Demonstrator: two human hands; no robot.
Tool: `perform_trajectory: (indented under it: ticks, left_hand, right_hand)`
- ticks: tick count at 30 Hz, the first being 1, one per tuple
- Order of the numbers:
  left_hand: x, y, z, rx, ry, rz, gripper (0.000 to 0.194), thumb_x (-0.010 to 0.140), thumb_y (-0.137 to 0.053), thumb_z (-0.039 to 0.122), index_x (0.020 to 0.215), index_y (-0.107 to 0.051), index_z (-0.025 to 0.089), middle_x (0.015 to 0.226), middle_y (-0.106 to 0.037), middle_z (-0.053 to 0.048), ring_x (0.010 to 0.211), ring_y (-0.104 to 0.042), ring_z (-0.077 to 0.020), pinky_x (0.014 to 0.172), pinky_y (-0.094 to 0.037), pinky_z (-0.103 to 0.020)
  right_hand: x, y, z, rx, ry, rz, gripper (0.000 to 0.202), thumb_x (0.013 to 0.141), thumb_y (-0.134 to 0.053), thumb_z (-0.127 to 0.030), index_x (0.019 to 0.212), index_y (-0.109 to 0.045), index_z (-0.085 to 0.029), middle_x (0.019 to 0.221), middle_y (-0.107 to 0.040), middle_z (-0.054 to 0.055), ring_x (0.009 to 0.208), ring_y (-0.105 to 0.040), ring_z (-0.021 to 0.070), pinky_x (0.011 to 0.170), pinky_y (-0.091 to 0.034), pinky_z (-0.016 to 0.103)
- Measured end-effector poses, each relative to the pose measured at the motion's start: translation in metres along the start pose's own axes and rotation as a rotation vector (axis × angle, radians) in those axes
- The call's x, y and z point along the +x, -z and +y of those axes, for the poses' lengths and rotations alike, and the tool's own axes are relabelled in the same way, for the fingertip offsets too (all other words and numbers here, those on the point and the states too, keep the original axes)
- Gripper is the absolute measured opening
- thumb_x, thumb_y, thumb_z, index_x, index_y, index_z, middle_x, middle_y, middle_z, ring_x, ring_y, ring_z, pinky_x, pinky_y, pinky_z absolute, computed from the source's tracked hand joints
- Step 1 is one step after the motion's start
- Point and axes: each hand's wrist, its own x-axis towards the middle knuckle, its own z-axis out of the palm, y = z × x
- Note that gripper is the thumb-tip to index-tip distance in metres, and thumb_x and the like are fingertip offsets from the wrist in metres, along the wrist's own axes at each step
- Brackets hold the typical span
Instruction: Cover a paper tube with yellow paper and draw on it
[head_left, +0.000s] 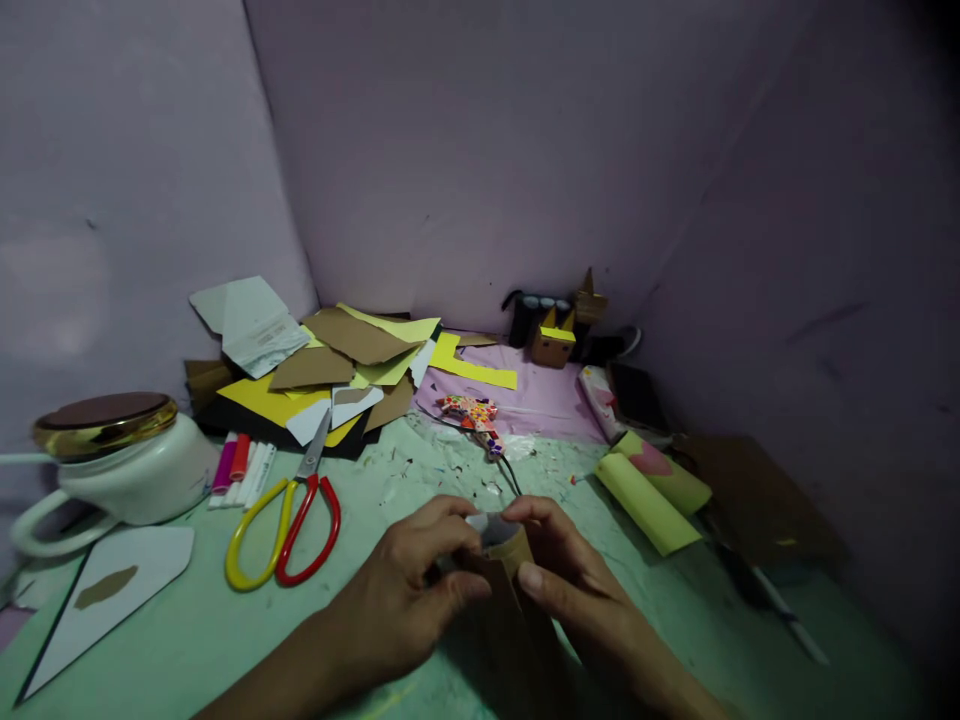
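Close to me at the table's front, a brown cardboard strip (511,620) stands between my two hands, its upper end curved round and paler inside. My left hand (420,580) pinches the left side of that curved end, thumb in front. On the right side, my right hand (574,585) has its thumb on the near face and its fingers behind the rim. The strip's lower part fades into shadow. Just beyond the hands lies a colourful patterned glue gun (476,415) with a dark cord. Scissors (294,530) with yellow and red handles rest left of my left hand.
Paper and cardboard scraps (352,350) are heaped at the back left. Markers (244,470) lie beside a white cup (142,475) with a gold-rimmed lid. Yellow-green paper (649,495) is at the right, near a phone (636,397). Small cardboard figures (553,345) stand against the wall.
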Motion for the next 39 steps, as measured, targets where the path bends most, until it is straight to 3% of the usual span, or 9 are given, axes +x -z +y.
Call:
perform_trajectory:
  ticks: [4, 10, 13, 15, 19, 26, 30, 36, 39]
  left_hand:
    - [-0.002, -0.001, 0.005, -0.039, -0.13, -0.033, 0.012, 0.088, -0.049, 0.019, 0.081, -0.059, 0.019, 0.09, -0.058, -0.004, 0.084, -0.058, -0.0179, 0.073, -0.046, -0.031]
    - [-0.004, 0.006, 0.02, -0.042, -0.231, -0.031, 0.017, 0.08, -0.052, 0.006, 0.083, -0.061, 0.02, 0.099, -0.063, -0.005, 0.094, -0.061, -0.0191, 0.079, -0.049, -0.03]
    - [-0.004, 0.007, 0.021, -0.024, -0.239, -0.065, 0.018, 0.08, -0.052, 0.006, 0.083, -0.062, 0.02, 0.102, -0.063, -0.007, 0.096, -0.061, -0.0209, 0.078, -0.052, -0.031]
    - [-0.005, 0.004, 0.019, -0.019, -0.249, -0.059, 0.011, 0.082, -0.054, 0.013, 0.08, -0.062, 0.02, 0.102, -0.062, -0.008, 0.094, -0.062, -0.0225, 0.079, -0.053, -0.035]
    - [-0.009, -0.002, 0.012, 0.025, -0.309, -0.014, 0.01, 0.086, -0.056, 0.023, 0.077, -0.06, 0.022, 0.094, -0.063, -0.005, 0.064, -0.059, -0.015, 0.082, -0.052, -0.041]
    - [-0.012, -0.005, 0.012, 0.041, -0.36, -0.001, 0.009, 0.087, -0.056, 0.024, 0.079, -0.06, 0.022, 0.099, -0.062, -0.007, 0.06, -0.059, -0.0132, 0.073, -0.054, -0.035]
    - [-0.019, -0.013, 0.011, 0.039, -0.282, 0.022, 0.011, 0.085, -0.059, 0.027, 0.08, -0.067, 0.022, 0.113, -0.064, -0.011, 0.057, -0.058, -0.0129, 0.058, -0.053, -0.03]
    - [-0.028, -0.022, 0.003, -0.068, -0.083, 0.086, 0.009, 0.078, -0.066, 0.038, 0.082, -0.072, 0.033, 0.073, -0.067, -0.001, 0.058, -0.06, -0.019, 0.06, -0.058, -0.035]
    - [-0.028, -0.021, 0.0, -0.078, -0.029, 0.143, 0.031, 0.074, -0.072, 0.035, 0.104, -0.068, 0.038, 0.07, -0.066, 0.001, 0.055, -0.06, -0.019, 0.051, -0.057, -0.032]
  right_hand:
    - [0.001, -0.002, -0.016, -0.114, 0.021, -0.049, 0.025, 0.079, -0.07, -0.041, 0.087, -0.053, -0.025, 0.099, -0.062, 0.0, 0.089, -0.056, 0.0161, 0.073, -0.043, 0.026]
    - [-0.017, 0.007, -0.035, -0.553, 0.045, -0.044, 0.01, 0.083, -0.065, -0.033, 0.085, -0.062, -0.024, 0.122, -0.062, 0.009, 0.117, -0.052, 0.0302, 0.098, -0.039, 0.049]
    - [-0.026, 0.008, -0.037, -0.684, 0.099, 0.003, 0.006, 0.082, -0.067, -0.032, 0.083, -0.067, -0.026, 0.122, -0.064, 0.01, 0.115, -0.056, 0.0319, 0.098, -0.041, 0.054]
    - [-0.029, 0.006, -0.037, -0.739, 0.164, 0.046, 0.006, 0.081, -0.068, -0.033, 0.081, -0.068, -0.027, 0.119, -0.067, 0.01, 0.111, -0.06, 0.0316, 0.094, -0.045, 0.053]
    - [-0.028, 0.0, -0.042, -0.884, 0.27, 0.102, 0.011, 0.079, -0.069, -0.036, 0.076, -0.07, -0.025, 0.108, -0.072, 0.01, 0.1, -0.067, 0.0306, 0.085, -0.054, 0.047]
    - [-0.029, -0.011, -0.06, -0.881, 0.401, -0.07, 0.013, 0.083, -0.066, -0.022, 0.09, -0.076, -0.028, 0.108, -0.073, 0.008, 0.093, -0.071, 0.0244, 0.077, -0.059, 0.033]
    - [-0.033, -0.014, -0.064, -0.904, 0.363, -0.11, 0.02, 0.081, -0.068, -0.019, 0.097, -0.075, -0.03, 0.103, -0.074, 0.007, 0.077, -0.073, 0.0208, 0.066, -0.059, 0.027]
    - [-0.035, -0.015, -0.056, -1.029, 0.424, -0.1, 0.014, 0.078, -0.071, -0.017, 0.09, -0.074, -0.024, 0.099, -0.076, 0.007, 0.074, -0.074, 0.0215, 0.063, -0.06, 0.026]
    - [-0.036, -0.015, -0.053, -1.134, 0.478, -0.108, 0.004, 0.081, -0.069, -0.023, 0.084, -0.072, -0.022, 0.1, -0.076, 0.009, 0.074, -0.074, 0.0216, 0.061, -0.059, 0.026]
